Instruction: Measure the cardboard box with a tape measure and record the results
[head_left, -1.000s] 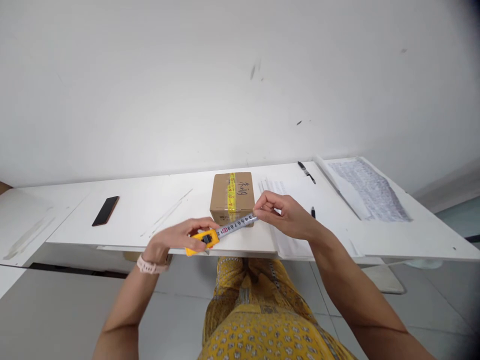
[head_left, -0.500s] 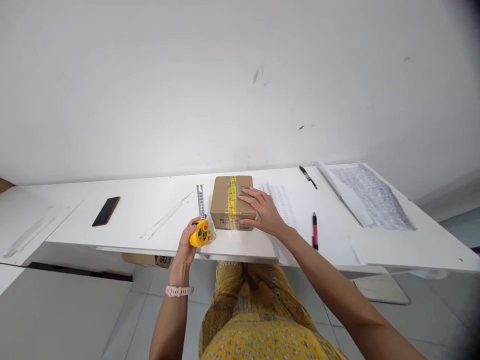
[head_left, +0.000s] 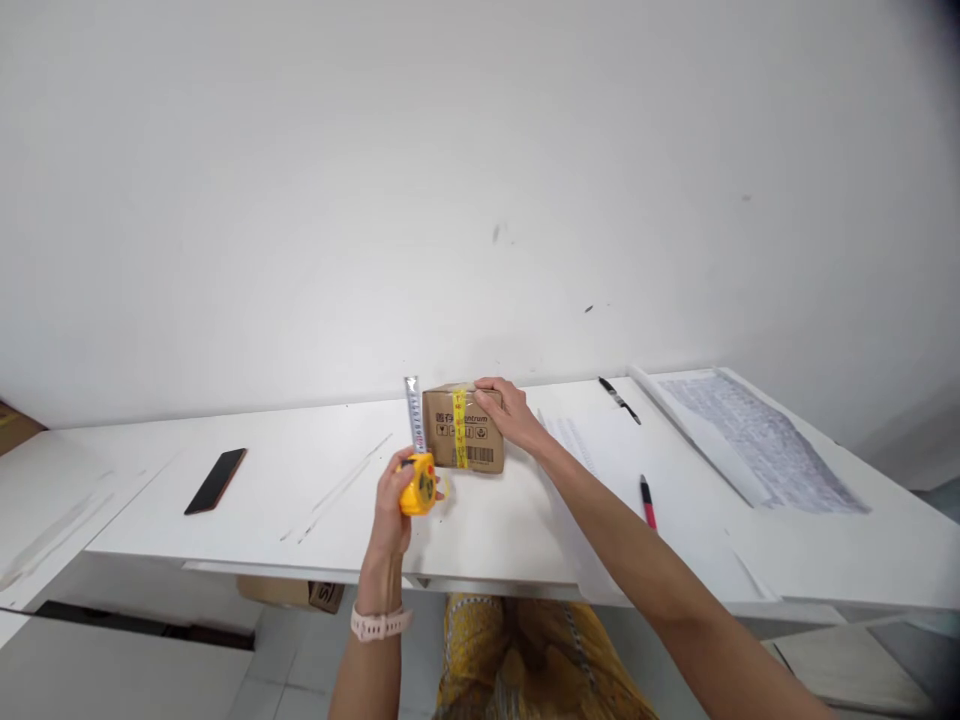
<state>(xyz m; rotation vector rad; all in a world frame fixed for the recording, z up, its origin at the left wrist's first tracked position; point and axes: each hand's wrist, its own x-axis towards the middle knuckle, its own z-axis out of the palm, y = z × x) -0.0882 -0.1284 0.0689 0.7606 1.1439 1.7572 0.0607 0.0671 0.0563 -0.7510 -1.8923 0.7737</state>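
My left hand (head_left: 392, 500) is closed round a yellow tape measure (head_left: 418, 485). A short length of its silver blade (head_left: 414, 415) sticks out away from me, just left of a small cardboard box (head_left: 480, 440). The box is sealed with a yellow strip of tape, and its printed side with lettering and a barcode faces me. My right hand (head_left: 510, 412) grips the box at its upper right edge, fingers on top. The thumb is hidden from view.
A phone (head_left: 216, 481) lies at the left of the white table (head_left: 315, 470). To the right are a printed sheet (head_left: 600, 470), a black pen (head_left: 619, 400), a red and black pen (head_left: 647, 502) and a written-on page (head_left: 757, 440). A wall (head_left: 450, 200) rises behind.
The box has been tipped so its printed side now shows toward me, with my right hand moved to its upper edge. My left hand has brought the tape measure slightly right. The view has tilted up.
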